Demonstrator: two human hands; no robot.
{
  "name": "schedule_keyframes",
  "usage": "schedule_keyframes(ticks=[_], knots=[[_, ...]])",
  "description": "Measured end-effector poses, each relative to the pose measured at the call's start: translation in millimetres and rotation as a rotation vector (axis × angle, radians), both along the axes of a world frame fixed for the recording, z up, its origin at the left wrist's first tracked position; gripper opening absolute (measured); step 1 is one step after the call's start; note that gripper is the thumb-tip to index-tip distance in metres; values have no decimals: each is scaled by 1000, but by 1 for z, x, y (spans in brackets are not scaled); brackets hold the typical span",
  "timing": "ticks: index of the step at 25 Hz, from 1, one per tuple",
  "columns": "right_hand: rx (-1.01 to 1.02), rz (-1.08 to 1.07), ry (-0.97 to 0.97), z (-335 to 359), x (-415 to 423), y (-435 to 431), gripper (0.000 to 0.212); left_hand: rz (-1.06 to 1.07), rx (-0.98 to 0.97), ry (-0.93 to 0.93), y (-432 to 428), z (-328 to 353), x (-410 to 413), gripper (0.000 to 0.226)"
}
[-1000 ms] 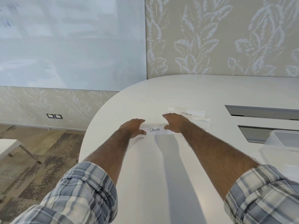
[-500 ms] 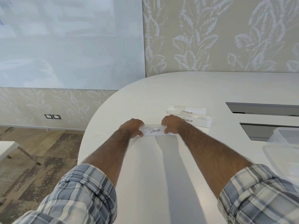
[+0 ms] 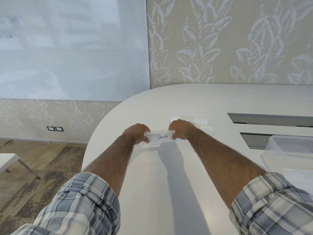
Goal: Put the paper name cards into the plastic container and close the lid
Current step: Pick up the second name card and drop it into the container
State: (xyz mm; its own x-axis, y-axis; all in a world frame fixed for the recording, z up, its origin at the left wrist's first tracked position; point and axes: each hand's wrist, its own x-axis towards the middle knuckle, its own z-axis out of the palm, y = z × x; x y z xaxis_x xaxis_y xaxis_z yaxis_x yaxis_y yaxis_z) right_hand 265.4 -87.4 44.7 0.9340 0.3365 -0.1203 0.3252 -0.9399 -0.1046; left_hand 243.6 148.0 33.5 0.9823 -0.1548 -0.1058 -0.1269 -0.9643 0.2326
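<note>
Both hands on one card: left hand [image 3: 137,133] pinches the left end of the PANDA name card [image 3: 160,137], right hand [image 3: 182,129] pinches the right end, fingers curled over the top edge, thumbs on the near face. Card looks upright, facing the camera; can't tell whether its bottom edge touches the table. Just beyond the right hand, two more name cards [image 3: 199,122] lie one behind the other, partly hidden by the knuckles; only "…TRICH" readable on the far one. Plastic container [image 3: 288,150], clear, sits at the right edge near side, well apart from the cards, cut off by the frame. Rounded white table [image 3: 169,184]; two grey recessed slots [image 3: 271,118] far right. Room: leaf-pattern wall [image 3: 228,39], whiteboard [image 3: 67,48] far left, wall sockets [image 3: 55,128] low, patterned carpet [image 3: 42,175] left.
</note>
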Motion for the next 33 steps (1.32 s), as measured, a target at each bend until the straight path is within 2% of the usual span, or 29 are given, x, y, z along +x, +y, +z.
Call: schedule_keyframes(ticks=[8,17,29,33], knots=[[-9,1,-71,46,-36,-36,54,-21,-1,-55,-36,41,-29,50],[-21,-12,-138,97,-78,-120,46,-56,-6,-124,-122,82,-63,45],[-25,-78,-178,126,-149,-309,47,-99,5,-183,-314,114,-128,48],[-33,-122,-191,131,-170,-374,40,-131,-8,-209,-380,117,-142,48]])
